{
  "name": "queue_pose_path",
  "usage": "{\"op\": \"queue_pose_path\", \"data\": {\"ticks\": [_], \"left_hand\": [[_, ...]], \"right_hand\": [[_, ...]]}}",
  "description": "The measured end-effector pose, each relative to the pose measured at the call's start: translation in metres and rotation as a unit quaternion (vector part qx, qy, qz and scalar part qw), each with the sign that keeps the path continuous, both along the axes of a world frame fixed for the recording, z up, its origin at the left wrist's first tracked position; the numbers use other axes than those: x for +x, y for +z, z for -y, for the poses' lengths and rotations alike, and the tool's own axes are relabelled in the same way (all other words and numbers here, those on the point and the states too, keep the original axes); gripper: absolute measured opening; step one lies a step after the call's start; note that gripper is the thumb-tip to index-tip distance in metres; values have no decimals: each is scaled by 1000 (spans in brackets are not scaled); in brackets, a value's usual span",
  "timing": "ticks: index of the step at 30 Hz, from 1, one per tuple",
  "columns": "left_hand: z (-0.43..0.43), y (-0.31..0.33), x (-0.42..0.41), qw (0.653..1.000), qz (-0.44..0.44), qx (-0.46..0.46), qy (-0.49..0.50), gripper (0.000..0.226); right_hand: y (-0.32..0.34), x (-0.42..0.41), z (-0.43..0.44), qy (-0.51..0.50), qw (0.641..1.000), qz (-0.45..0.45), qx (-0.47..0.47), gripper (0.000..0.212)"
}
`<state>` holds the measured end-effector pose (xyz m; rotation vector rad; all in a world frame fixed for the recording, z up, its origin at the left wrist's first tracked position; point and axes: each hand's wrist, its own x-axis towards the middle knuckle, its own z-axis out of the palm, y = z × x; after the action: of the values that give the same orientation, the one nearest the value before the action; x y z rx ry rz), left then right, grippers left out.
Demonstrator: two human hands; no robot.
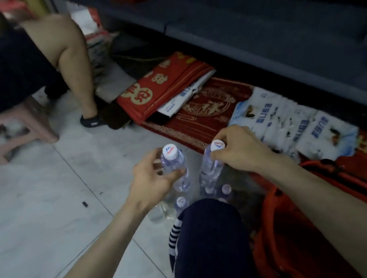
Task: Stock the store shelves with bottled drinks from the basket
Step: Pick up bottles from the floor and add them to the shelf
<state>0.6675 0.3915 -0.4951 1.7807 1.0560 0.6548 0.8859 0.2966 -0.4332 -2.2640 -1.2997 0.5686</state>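
Note:
My left hand (153,180) grips a clear water bottle with a white cap (174,164) around its upper body. My right hand (235,149) holds a second clear water bottle (209,170) by its neck, just under the white cap. Both bottles are upright and lifted above several more capped bottles (181,202) standing on the floor in front of my knee. A red plastic basket (267,209) sits on the floor under my right forearm; its inside is dark. The dark grey store shelf (243,22) runs along the upper right, low to the floor.
White bags with blue print (297,129) and red mats (168,85) lie on the floor beneath the shelf. Another person's leg (73,67) and a pink plastic stool (7,134) are at the upper left. Pale glossy floor tiles (42,199) fill the left.

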Motion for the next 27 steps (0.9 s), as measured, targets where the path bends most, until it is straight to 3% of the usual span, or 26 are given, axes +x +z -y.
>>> {"op": "queue_pose_path", "data": {"ticks": [4, 11, 15, 20, 22, 27], "left_hand": [[-3, 60, 26, 997, 55, 30, -47, 52], [13, 131, 87, 969, 164, 49, -177, 50], [31, 151, 138, 947, 229, -24, -222, 54], [78, 171, 209, 892, 306, -238, -233, 26], [102, 177, 232, 875, 290, -301, -244, 21], [146, 180, 286, 868, 230, -323, -299, 43]], "right_hand": [[51, 25, 21, -2, 997, 62, 52, 17], [129, 63, 77, -62, 979, 159, 109, 41], [161, 83, 126, -124, 975, 113, 149, 42], [175, 111, 182, -216, 956, 51, 189, 46], [176, 122, 204, -247, 948, 49, 195, 44], [172, 149, 250, -334, 915, 36, 222, 49]]}}
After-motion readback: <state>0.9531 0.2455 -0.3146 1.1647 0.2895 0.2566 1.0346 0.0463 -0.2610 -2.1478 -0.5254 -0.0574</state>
